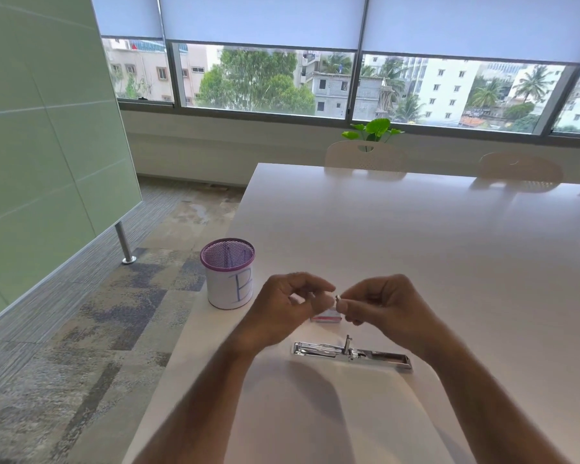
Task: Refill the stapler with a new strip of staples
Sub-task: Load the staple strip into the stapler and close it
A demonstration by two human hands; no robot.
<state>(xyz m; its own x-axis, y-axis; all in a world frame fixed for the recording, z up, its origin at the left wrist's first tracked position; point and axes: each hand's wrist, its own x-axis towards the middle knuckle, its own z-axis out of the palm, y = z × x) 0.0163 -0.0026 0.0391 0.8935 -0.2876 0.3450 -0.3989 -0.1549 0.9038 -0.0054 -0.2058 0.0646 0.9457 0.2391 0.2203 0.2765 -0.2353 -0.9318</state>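
Two bare hands are raised above the white desk [449, 262] in the head view. The right hand [379, 306] has its grip closed on a small silvery strip of staples [337, 298], pinched at thumb and forefinger tips. The left hand [288, 306] is just beside it, fingers curled and loosely parted; whether it touches the strip cannot be told. The stapler [352, 353], chrome, lies opened out flat on the desk below the hands, untouched. A small red and white staple box [325, 318] rests on the desk between hands and stapler, partly hidden. A purple mesh pen cup [228, 272] marked "B" stands at the desk's left edge.
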